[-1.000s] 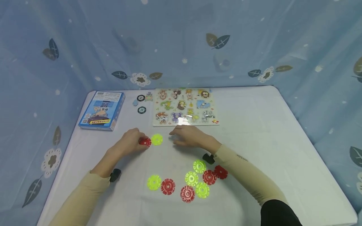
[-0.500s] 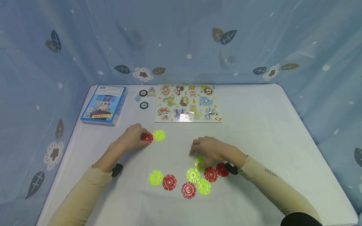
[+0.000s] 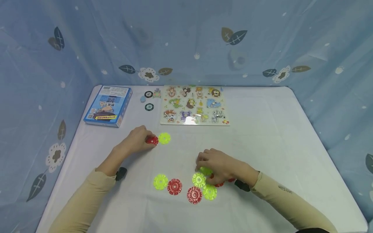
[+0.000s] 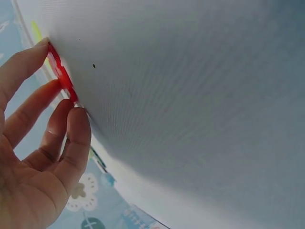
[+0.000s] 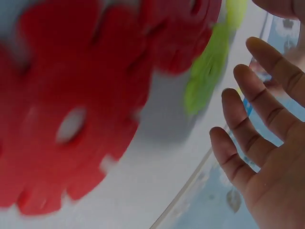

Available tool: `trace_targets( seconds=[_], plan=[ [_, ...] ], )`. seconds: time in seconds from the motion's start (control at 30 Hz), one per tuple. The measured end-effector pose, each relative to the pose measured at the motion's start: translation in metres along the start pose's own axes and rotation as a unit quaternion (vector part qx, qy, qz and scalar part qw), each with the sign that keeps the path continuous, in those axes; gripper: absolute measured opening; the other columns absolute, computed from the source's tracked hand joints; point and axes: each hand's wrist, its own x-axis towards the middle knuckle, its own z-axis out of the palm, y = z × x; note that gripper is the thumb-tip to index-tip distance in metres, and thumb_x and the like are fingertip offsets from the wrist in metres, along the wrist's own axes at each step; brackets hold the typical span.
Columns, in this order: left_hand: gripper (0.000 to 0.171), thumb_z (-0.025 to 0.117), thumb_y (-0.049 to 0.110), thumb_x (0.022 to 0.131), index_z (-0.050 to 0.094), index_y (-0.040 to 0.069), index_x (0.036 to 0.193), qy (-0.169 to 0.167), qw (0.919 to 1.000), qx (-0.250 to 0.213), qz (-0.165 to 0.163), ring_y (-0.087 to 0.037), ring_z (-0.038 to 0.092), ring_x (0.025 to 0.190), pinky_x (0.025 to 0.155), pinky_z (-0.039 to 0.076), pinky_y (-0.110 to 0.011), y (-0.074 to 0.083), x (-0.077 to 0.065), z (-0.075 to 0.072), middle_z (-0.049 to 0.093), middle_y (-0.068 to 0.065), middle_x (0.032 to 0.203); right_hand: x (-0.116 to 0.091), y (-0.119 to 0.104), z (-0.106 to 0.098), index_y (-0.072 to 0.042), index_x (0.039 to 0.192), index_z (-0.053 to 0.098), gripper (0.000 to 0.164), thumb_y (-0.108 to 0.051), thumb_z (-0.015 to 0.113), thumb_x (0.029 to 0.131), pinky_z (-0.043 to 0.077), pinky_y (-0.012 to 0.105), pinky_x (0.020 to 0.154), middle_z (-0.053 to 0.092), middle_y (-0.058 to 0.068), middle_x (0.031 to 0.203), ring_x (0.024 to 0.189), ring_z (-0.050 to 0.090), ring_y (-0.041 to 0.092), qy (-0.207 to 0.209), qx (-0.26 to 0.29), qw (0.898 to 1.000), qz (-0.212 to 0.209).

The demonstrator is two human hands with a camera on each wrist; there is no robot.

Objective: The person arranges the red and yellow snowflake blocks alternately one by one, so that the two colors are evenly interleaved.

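Note:
My left hand (image 3: 136,139) holds a red notched plastic disc (image 3: 152,140) by its edges, with thumb and fingertips at the rim. In the left wrist view the same red disc (image 4: 62,74) lies low against the white cloth. A yellow-green notched disc (image 3: 164,138) sits just right of it, edge to edge. My right hand (image 3: 220,164) hovers low over a cluster of discs, fingers spread and slightly bent. It partly covers a yellow-green disc (image 3: 206,171) and two red ones. In the right wrist view a blurred red disc (image 5: 105,81) is near the camera, and the fingertips stand apart from it.
Nearer the front lie another yellow-green disc (image 3: 160,182), a red disc (image 3: 174,186) and more discs (image 3: 194,195). Toward the back are an animal puzzle board (image 3: 192,105), a blue box (image 3: 108,106) and two dark round chips (image 3: 149,107). A patterned curtain (image 3: 186,42) surrounds the table.
My right hand has moved from beside the puzzle board toward the front right, over the cluster of discs. The left hand still holds the red disc beside the yellow-green one. The view shifted slightly.

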Motion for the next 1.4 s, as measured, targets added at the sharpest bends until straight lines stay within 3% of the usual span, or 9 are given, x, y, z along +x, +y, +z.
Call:
trace_targets(
  seconds=[0.2,0.37,0.63,0.8,0.97,1.13,1.4],
  plan=[
    [0.044,0.078,0.03,0.079,0.071,0.005,0.115,0.003,1.0,-0.004,0.003,-0.017,0.048,0.079,0.067,0.037,-0.027,-0.001,0.002,0.0,0.057,-0.007,0.089,0.008,-0.021,0.005,-0.031,0.113,0.066,0.043,-0.049,0.073,0.075,0.044,0.029,0.09,0.059,-0.01,0.115,0.106,0.053,0.008,-0.006,-0.039,0.996,-0.077],
    [0.045,0.078,0.03,0.079,0.071,0.005,0.115,0.003,1.0,-0.007,0.004,-0.017,0.048,0.079,0.067,0.038,-0.027,0.0,0.002,0.0,0.057,-0.007,0.089,0.01,-0.038,0.012,-0.029,0.113,0.066,0.044,-0.047,0.075,0.073,0.044,0.025,0.088,0.059,-0.01,0.113,0.106,0.054,0.007,0.008,-0.065,0.987,-0.145],
    [0.042,0.078,0.026,0.078,0.071,0.004,0.113,0.009,0.9999,-0.01,-0.008,-0.017,0.047,0.079,0.067,0.038,-0.027,-0.001,0.001,0.002,0.056,-0.007,0.088,0.016,-0.056,0.018,-0.027,0.114,0.064,0.042,-0.038,0.076,0.075,0.045,0.023,0.092,0.059,-0.009,0.115,0.104,0.055,0.007,-0.028,-0.123,0.974,-0.187],
    [0.044,0.078,0.028,0.079,0.071,0.005,0.115,-0.001,0.9998,-0.014,-0.014,-0.018,0.049,0.081,0.068,0.039,-0.027,-0.001,0.0,0.001,0.056,-0.008,0.09,0.018,-0.061,0.017,-0.026,0.115,0.061,0.046,-0.042,0.077,0.075,0.046,0.022,0.094,0.057,-0.008,0.118,0.106,0.054,0.008,-0.057,-0.137,0.974,-0.174],
    [0.044,0.078,0.029,0.079,0.07,0.005,0.115,-0.002,0.9998,-0.015,-0.012,-0.017,0.049,0.081,0.068,0.039,-0.027,-0.001,-0.001,0.001,0.056,-0.007,0.091,0.02,-0.053,0.001,-0.024,0.116,0.062,0.046,-0.04,0.077,0.075,0.047,0.022,0.093,0.059,-0.007,0.117,0.104,0.054,0.008,-0.041,-0.082,0.987,-0.133],
    [0.045,0.078,0.029,0.079,0.07,0.005,0.115,0.0,0.9998,-0.016,-0.013,-0.018,0.048,0.08,0.067,0.039,-0.027,-0.003,-0.001,0.001,0.056,-0.008,0.09,0.033,-0.025,-0.018,-0.02,0.114,0.066,0.044,-0.034,0.078,0.073,0.049,0.026,0.092,0.061,-0.005,0.116,0.103,0.056,0.01,-0.012,-0.03,0.998,-0.053],
    [0.045,0.078,0.029,0.079,0.071,0.004,0.115,0.003,0.9998,-0.019,-0.007,-0.018,0.049,0.081,0.068,0.039,-0.027,-0.003,0.0,0.003,0.056,-0.007,0.091,0.064,0.018,-0.022,-0.016,0.114,0.065,0.044,-0.03,0.074,0.073,0.051,0.026,0.085,0.062,-0.003,0.112,0.098,0.056,0.01,0.019,0.005,0.999,0.028]
  ],
)
